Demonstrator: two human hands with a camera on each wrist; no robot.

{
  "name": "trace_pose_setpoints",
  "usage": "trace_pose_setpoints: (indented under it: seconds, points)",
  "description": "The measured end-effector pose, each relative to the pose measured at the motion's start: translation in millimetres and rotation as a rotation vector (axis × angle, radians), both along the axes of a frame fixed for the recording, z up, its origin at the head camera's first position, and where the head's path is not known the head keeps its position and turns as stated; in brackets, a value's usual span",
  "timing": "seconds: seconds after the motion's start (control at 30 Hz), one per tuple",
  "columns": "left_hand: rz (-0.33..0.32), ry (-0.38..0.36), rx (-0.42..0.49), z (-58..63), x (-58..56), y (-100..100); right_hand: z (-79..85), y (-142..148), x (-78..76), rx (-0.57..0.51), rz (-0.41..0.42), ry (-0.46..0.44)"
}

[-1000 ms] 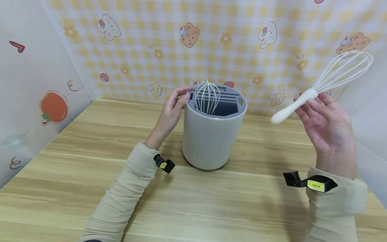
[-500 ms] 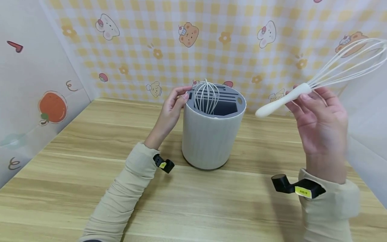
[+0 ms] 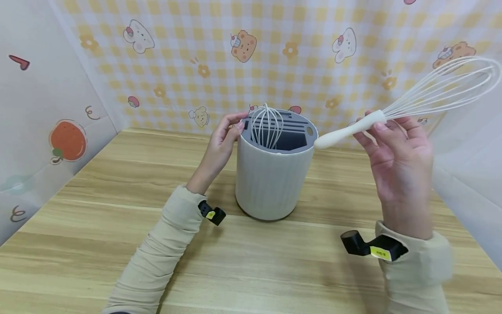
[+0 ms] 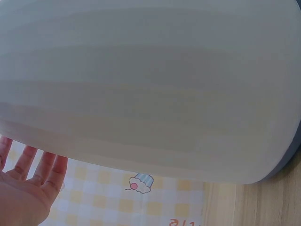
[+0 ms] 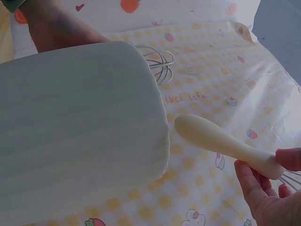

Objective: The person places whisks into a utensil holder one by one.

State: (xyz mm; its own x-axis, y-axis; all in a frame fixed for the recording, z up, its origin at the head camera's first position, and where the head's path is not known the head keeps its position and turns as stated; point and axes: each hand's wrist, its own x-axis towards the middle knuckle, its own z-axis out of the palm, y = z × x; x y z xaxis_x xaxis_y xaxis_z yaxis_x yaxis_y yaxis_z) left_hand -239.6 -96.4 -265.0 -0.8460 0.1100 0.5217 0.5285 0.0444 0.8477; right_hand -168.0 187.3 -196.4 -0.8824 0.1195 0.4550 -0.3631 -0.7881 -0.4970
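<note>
A white whisk (image 3: 349, 131) is pinched by its handle, near the wires, between the thumb and fingers of my right hand (image 3: 400, 161). Its wire head points up and to the right; the handle's end is close to the right rim of a pale utensil holder (image 3: 272, 183). In the right wrist view a small gap separates the handle (image 5: 211, 134) from that rim. A second, smaller whisk (image 3: 267, 126) stands in the holder's front compartment, wires up. Fairly straight fingers of my left hand (image 3: 219, 141) rest against the holder's left side near the top, also visible in the left wrist view.
The holder's grey top has narrow slots at the back, a small round hole (image 3: 310, 131) at the right and a wide opening (image 3: 292, 140) in front. A wood-grain table (image 3: 219, 270) lies below. Behind it hangs a yellow checked cloth (image 3: 274, 83); pale walls flank both sides.
My right hand has moved left with the whisk, bringing its handle end to the holder's right rim, and the whisk lies flatter. The left hand and the holder have stayed in place.
</note>
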Motion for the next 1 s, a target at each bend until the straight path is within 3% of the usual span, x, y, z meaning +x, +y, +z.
trace_pose_setpoints:
  seconds: [0.4,0.67,0.87,1.0]
  points:
    - [-0.001,-0.004,0.0,-0.7,-0.4,-0.3,-3.2,-10.7,0.2,0.016,-0.048,-0.022]
    - [-0.001,-0.011,-0.009,-0.4,-0.1,-0.5,-6.3,-17.7,1.4,0.114,-0.106,-0.008]
    - [-0.001,-0.007,-0.011,-0.2,0.6,-1.1,-8.2,-23.0,1.9,0.173,-0.088,-0.01]
    - [0.0,-0.002,-0.009,-0.1,1.2,-0.9,-10.0,-25.7,2.1,0.228,-0.066,0.039]
